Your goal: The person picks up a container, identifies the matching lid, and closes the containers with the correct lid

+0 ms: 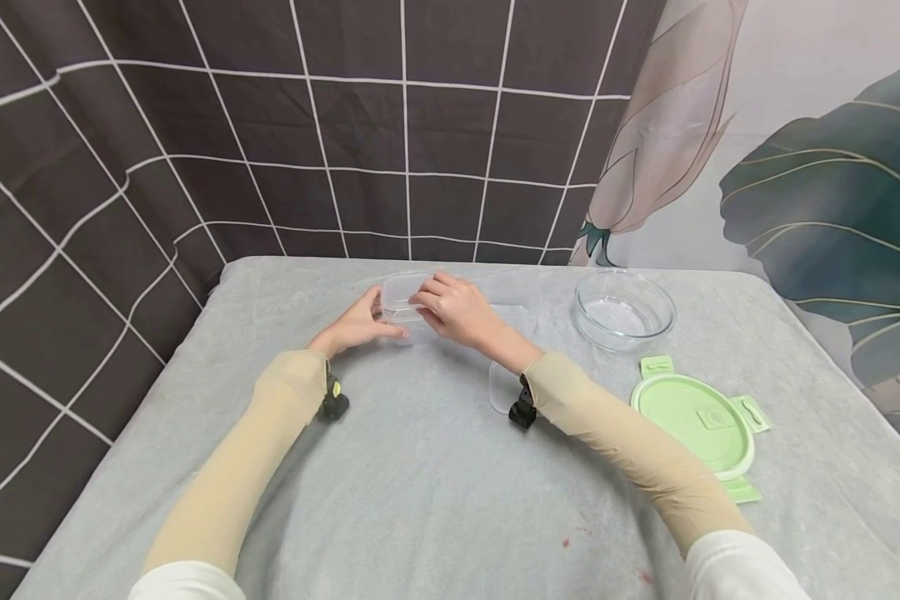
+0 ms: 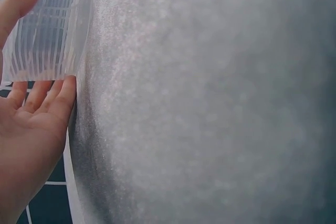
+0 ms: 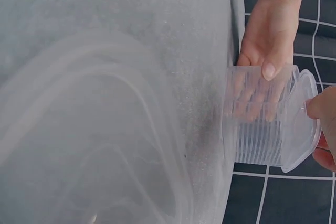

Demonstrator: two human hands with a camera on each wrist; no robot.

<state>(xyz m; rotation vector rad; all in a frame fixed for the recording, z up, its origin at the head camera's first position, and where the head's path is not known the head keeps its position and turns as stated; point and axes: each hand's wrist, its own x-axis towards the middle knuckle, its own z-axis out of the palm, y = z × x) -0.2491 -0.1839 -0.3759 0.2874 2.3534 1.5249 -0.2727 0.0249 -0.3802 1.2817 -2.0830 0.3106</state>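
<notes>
A clear ribbed plastic container (image 3: 254, 129) stands near the table's far edge, between both hands. My left hand (image 1: 358, 323) grips its left end, thumb on the near wall and fingers at the far side; the left wrist view shows the same hand (image 2: 34, 129) against the ribs. A translucent plastic lid (image 3: 302, 121) lies over the container's mouth. With curled fingers and thumb, my right hand (image 1: 459, 312) pinches the lid's edge. Only part of that hand (image 3: 326, 124) appears in the right wrist view. Whether the lid is fully seated cannot be told.
Another clear plastic container (image 1: 521, 318) lies right of my right hand, partly hidden. A clear lid (image 1: 501, 390) is flat beneath the right wrist. Farther right are a round glass bowl (image 1: 624, 315) and a green clip lid (image 1: 693, 423). A dark gridded curtain (image 1: 360, 125) hangs behind the table.
</notes>
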